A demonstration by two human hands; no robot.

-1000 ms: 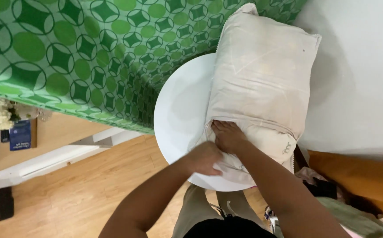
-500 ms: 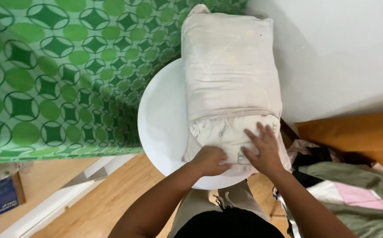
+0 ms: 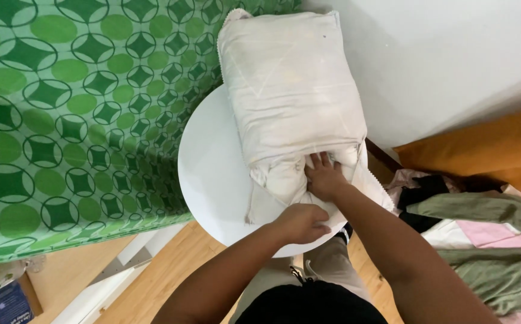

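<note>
Your left hand (image 3: 301, 223) pinched the loose pillowcase hem (image 3: 284, 207) at the near edge of the round white table (image 3: 212, 174). Your right hand (image 3: 325, 179), fingers bunched, pushed into the case opening of the white pillow (image 3: 290, 90). Best kept the hem taut, tucking evenly.

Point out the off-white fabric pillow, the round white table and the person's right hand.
Off-white fabric pillow (image 3: 287, 90), head view, middle of its top face.
Round white table (image 3: 209, 174), head view, bare left part of the top.
Right hand (image 3: 325, 179), head view, back of the hand, pressed into the pillow's open end.
</note>
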